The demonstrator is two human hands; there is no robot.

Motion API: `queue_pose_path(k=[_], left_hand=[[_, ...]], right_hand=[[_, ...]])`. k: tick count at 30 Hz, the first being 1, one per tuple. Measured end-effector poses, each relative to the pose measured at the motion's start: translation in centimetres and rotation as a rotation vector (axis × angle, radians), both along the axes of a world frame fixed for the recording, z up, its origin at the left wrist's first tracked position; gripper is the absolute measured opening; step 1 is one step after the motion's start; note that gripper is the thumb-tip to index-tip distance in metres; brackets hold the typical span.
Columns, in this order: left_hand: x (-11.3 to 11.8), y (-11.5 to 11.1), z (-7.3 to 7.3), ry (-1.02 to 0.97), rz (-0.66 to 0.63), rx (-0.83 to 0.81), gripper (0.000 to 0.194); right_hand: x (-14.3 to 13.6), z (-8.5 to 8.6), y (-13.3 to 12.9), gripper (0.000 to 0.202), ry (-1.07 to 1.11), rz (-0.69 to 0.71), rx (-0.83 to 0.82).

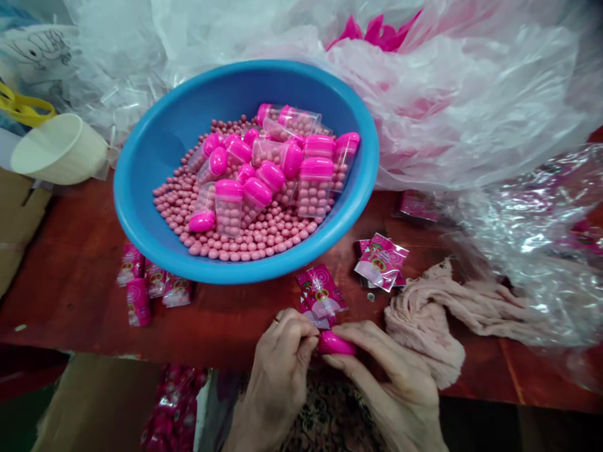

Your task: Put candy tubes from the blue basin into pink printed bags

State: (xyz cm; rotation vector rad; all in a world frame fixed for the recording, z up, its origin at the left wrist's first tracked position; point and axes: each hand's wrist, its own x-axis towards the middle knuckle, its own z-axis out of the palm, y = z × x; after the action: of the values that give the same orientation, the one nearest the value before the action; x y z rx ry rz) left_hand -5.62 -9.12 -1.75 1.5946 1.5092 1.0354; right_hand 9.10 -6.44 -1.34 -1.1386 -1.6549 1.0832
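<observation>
At the table's front edge, a small pink-capped candy container [336, 343] lies sideways between my hands. My right hand [393, 376] grips it with thumb and fingers. The fingers of my left hand [281, 367] are pinched at its other end, which they hide. Just beyond my fingertips are some flat pink printed sleeves [321, 292]. A blue basin [141, 242] stands behind them, holding loose pink candy balls [245, 248] and several clear containers with bright pink caps [315, 188].
More printed sleeves [381, 260] and a crumpled beige cloth [436, 326] lie to the right. Sleeved containers [138, 301] sit left of the basin, near a white cup [61, 150]. Plastic bags [471, 94] crowd the back. Below the edge is a box of pink items [174, 408].
</observation>
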Motion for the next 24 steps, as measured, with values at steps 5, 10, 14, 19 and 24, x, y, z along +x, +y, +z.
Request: queue_pose_path(k=[5,10,14,19,24], left_hand=[[-1.7,0.5,1.2,0.205,-0.181,0.092,0.016],[-2.0,1.0,1.4,0.248,-0.271,0.059,0.016],[-1.2,1.1,1.3,0.33,-0.214,0.126,0.021],[-0.7,1.1,0.9,0.355,-0.204,0.163,0.021],[-0.7,1.1,0.5,0.311,-0.198,0.12,0.02]], right_hand=[[0.3,-0.2,-0.2,0.02,-0.034,0.072,0.005],[0.6,-0.2,-0.3,0.022,-0.009,0.086,-0.038],[0.6,0.2,0.0,0.021,0.0,0.071,-0.051],[0.6,0.3,0.5,0.019,-0.027,0.071,-0.022],[0.8,-0.2,0.1,0.018,0.028,0.035,-0.184]])
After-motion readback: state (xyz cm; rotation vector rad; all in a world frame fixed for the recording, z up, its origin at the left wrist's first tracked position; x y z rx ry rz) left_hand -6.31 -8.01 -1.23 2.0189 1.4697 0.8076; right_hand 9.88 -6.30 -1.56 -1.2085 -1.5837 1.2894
